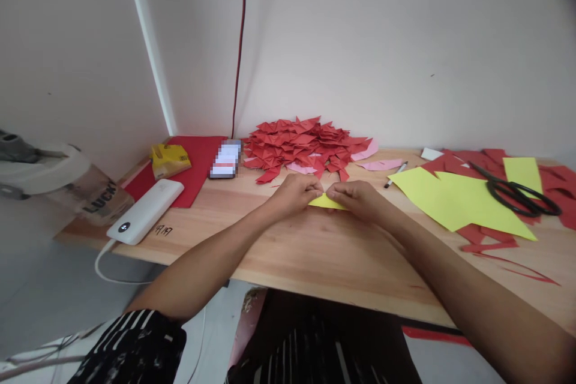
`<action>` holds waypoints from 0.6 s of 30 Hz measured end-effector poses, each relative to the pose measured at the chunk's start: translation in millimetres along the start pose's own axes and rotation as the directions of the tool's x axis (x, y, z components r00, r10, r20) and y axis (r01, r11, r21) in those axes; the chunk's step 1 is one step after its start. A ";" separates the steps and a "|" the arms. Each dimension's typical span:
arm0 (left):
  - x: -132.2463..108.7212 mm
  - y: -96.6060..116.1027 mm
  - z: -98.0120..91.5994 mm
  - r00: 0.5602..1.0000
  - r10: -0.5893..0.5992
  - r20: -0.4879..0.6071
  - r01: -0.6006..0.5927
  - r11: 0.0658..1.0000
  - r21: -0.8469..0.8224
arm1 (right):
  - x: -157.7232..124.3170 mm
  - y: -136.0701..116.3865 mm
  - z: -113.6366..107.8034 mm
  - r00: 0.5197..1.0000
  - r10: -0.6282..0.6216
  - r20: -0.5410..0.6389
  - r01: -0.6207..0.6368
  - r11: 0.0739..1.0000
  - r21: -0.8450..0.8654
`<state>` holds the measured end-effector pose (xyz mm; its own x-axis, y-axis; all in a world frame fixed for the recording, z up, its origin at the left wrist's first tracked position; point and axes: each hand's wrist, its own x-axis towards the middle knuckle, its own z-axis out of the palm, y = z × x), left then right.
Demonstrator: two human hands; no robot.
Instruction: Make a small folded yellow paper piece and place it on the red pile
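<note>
A small piece of yellow paper (327,201) is held between both hands just above the wooden table. My left hand (297,193) pinches its left part, thumb and fingers closed. On the other side my right hand (353,197) grips the same paper in a pinch. The thumbs nearly meet at the paper's upper edge, and part of it is hidden by the fingers. Right behind the hands lies a heap of folded red paper pieces (297,144).
Black-handled scissors (513,192) rest on yellow sheets (463,198) and red scraps at right, near a pen (396,174). At left are a white power bank (146,213) with a cable, a phone (226,159), a yellow packet (170,160) and a clear cup (92,192).
</note>
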<state>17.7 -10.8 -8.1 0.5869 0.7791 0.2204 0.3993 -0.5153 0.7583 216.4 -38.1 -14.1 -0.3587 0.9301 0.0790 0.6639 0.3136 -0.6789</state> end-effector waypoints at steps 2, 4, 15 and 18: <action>1.0 -1.5 -1.6 1.000 -0.010 0.000 0.010 0.999 -0.031 | 0.2 -2.4 -2.5 0.999 0.040 -0.008 -0.040 0.999 -0.005; 1.7 -2.2 -2.8 1.000 -0.021 0.007 0.021 0.997 -0.069 | -0.8 -5.2 -4.8 0.997 0.081 -0.016 -0.081 0.997 0.003; 0.5 7.4 -8.7 0.990 -0.139 0.014 0.140 0.985 -0.103 | -4.0 -7.2 -14.0 0.994 0.108 0.007 -0.109 0.992 0.057; 0.4 6.8 -10.3 0.999 -0.050 -0.008 0.050 0.998 -0.037 | -5.1 -7.7 -18.6 0.984 0.179 -0.012 -0.177 0.979 0.099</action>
<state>13.3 -10.3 3.5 0.5602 0.8069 0.1873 0.4013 -0.4622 0.7907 225.3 -41.8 4.3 -0.2258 0.9736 -0.0350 0.6487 0.1234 -0.7510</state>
